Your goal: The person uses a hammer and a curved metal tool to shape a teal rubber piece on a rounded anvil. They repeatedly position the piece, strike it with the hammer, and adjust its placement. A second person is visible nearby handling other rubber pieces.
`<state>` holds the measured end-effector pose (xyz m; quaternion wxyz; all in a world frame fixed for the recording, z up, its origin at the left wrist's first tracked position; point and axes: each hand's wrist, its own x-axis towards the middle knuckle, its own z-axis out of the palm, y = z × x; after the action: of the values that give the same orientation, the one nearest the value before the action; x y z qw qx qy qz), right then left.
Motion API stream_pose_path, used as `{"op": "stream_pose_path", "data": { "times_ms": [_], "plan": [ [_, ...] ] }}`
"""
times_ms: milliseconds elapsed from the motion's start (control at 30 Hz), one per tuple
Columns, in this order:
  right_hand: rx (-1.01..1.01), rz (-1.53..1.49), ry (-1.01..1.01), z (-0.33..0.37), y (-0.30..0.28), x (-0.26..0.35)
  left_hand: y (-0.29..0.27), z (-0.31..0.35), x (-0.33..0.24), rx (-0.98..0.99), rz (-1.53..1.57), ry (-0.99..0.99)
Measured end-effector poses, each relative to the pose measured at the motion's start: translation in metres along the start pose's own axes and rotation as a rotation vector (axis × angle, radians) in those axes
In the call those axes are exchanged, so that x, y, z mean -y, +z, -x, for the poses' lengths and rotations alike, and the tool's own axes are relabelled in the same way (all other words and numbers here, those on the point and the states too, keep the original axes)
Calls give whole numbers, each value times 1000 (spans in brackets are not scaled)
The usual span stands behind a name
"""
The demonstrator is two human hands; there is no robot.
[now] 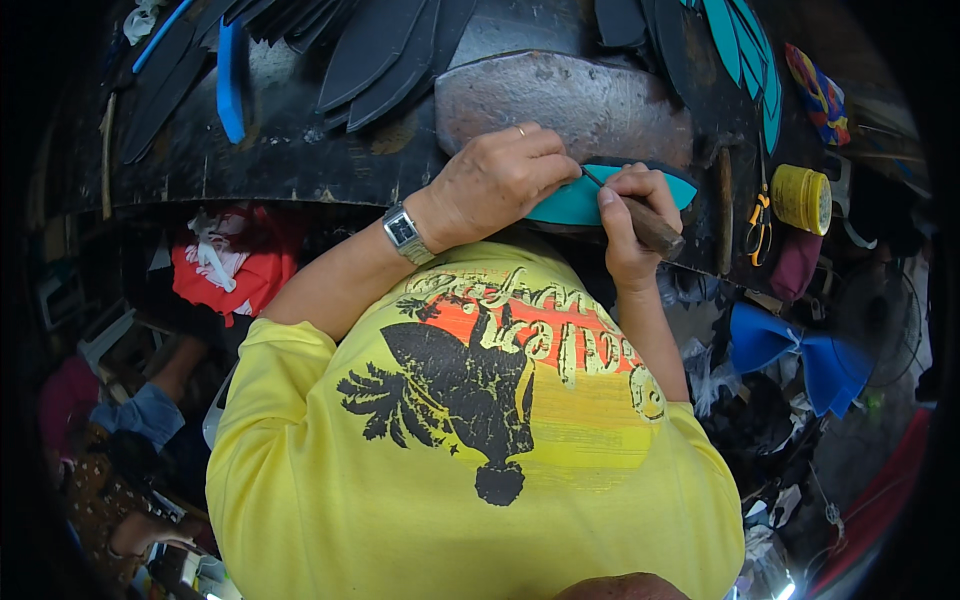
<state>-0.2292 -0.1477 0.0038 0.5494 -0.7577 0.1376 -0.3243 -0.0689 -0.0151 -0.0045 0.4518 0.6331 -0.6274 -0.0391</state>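
My right hand [628,235] is closed around a wooden-handled awl [655,232], its thin dark shaft pointing up and left. My left hand [505,172], with a wristwatch, is pinched beside the tip of that shaft; its fingers hide what they grip. Beneath both hands, at the bench's near edge, lies a teal sole-shaped piece [567,206] with a dark layer along its far side. Just beyond it is a worn brown slab [560,105] with a curved far edge.
Stacks of black sole-shaped pieces [385,60] and teal pieces [745,50] lie along the far bench. Orange-handled scissors [759,225] and a yellow tub [801,199] are at the right. A red bag [238,260] sits below the bench's left edge. Another person's leg [150,410] shows at far left.
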Motion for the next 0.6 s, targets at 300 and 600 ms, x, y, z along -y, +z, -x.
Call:
{"op": "stream_pose_path", "data": {
  "times_ms": [300,600],
  "plan": [
    [41,221,-210,-3,7,-1,-11,11,-15,-39,-28,-182],
    [33,90,-186,1,5,-1,-10,17,-13,-59,-14,-169]
  ]
}}
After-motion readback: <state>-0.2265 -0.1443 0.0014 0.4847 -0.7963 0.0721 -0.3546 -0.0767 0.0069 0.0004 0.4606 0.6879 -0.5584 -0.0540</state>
